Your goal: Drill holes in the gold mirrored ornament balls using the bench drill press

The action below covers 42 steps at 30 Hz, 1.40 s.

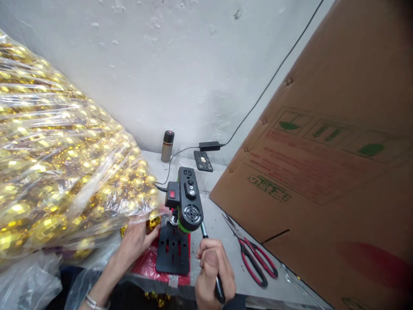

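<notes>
My right hand (214, 273) is wrapped around the black grip of a lever handle (220, 290). Its metal shaft runs up to a small bench machine (191, 200), with a black and green head, round vents, and a box with a red switch. Below the head lies the machine's black slotted base plate (173, 258). Left of the plate, my left hand (134, 239) is at the edge of the plastic bag, closed about a shiny gold mirror ball (153, 220). Its thumb points toward the machine; the other fingers are partly hidden.
A big clear bag of gold balls (71, 163) fills the left. Red-handled scissors (254, 258) lie right of the machine, beside a large leaning carton (306, 172). Behind stand a bottle (167, 146), a phone (203, 161) and a power adapter (209, 146) with its cable.
</notes>
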Each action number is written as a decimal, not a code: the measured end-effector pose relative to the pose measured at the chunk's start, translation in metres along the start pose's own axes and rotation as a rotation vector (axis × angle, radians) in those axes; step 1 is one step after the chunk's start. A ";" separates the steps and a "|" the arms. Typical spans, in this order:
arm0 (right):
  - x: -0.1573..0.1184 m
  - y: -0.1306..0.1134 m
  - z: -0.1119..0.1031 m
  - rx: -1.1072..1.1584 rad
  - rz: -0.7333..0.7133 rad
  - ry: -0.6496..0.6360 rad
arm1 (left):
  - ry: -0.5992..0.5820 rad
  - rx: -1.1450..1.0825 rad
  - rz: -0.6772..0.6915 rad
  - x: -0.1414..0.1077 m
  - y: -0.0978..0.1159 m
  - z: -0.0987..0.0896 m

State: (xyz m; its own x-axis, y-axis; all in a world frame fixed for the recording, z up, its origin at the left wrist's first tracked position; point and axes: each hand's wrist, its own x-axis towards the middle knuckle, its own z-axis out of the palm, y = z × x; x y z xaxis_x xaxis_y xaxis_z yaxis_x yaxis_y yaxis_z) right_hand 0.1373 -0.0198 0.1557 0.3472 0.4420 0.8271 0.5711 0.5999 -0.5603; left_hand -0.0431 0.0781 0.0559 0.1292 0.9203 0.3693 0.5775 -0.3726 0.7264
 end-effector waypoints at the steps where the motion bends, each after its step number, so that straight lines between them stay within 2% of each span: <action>1: 0.003 -0.002 0.001 0.000 0.012 0.002 | -0.021 -0.108 -0.074 -0.003 0.004 0.000; 5: 0.013 -0.009 0.004 0.025 0.062 0.030 | -0.165 -0.563 -0.435 -0.021 0.017 0.006; 8: 0.019 -0.011 0.005 0.016 0.095 0.025 | -0.195 -0.738 -0.565 -0.033 0.019 0.020; 12: 0.022 -0.012 0.004 -0.002 0.088 0.000 | -0.068 -0.620 -0.456 -0.045 0.017 0.041; 15: 0.020 -0.011 0.000 -0.014 0.077 -0.030 | -0.057 -0.406 -0.325 -0.050 0.017 0.051; 17: 0.017 -0.010 -0.001 -0.028 0.072 -0.032 | -0.059 -0.303 -0.228 -0.052 0.017 0.055; 21: 0.012 -0.007 -0.003 -0.042 0.072 -0.045 | -0.065 -0.235 -0.048 -0.054 0.017 0.056; 25: 0.012 -0.006 -0.003 -0.014 0.052 -0.051 | -0.068 -0.203 0.045 -0.054 0.018 0.057; 32: 0.012 -0.007 -0.003 -0.020 0.067 -0.048 | -0.026 -0.210 0.039 -0.053 0.020 0.069; 36: 0.013 -0.007 -0.003 -0.025 0.076 -0.043 | -0.057 -0.259 0.026 -0.053 0.019 0.070; 42: 0.015 -0.009 -0.003 -0.009 0.062 -0.051 | -0.154 -0.297 0.013 -0.054 0.023 0.062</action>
State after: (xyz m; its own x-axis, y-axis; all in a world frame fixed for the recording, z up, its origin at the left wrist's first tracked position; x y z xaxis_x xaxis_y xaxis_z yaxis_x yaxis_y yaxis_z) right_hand 0.1402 -0.0206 0.1731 0.3442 0.5118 0.7871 0.5564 0.5641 -0.6101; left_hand 0.0134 0.0278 0.0164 0.2684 0.9141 0.3039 0.3181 -0.3819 0.8677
